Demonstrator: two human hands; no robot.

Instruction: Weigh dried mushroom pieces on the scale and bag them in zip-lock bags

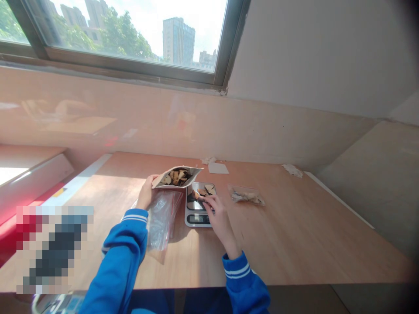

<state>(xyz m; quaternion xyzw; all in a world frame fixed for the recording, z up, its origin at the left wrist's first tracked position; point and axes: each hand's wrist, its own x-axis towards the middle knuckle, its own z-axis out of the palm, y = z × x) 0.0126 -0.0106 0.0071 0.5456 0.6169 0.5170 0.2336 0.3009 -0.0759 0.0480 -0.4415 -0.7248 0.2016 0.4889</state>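
My left hand (146, 192) grips the left edge of a paper pouch (157, 182), tilted so its wide mouth faces me. Dried slices (178, 176), pale tan with dark edges, fill the pouch. Just right of it sits a small digital scale (187, 218) with several similar dried slices (207, 190) on its metal plate. Over the plate's front edge, my right hand (218, 216) has its fingers pinched together at a dark slice; whether it is lifted clear cannot be made out. Clear zip bags (160, 218) lie beneath the pouch, left of the scale.
Right of the scale lies a filled clear bag (248, 196) on the wooden table (294, 244). White paper (218, 168) and crumpled tissue (293, 170) rest near the back edge, below a wall and window. A blurred-out dark object (55, 248) is at left.
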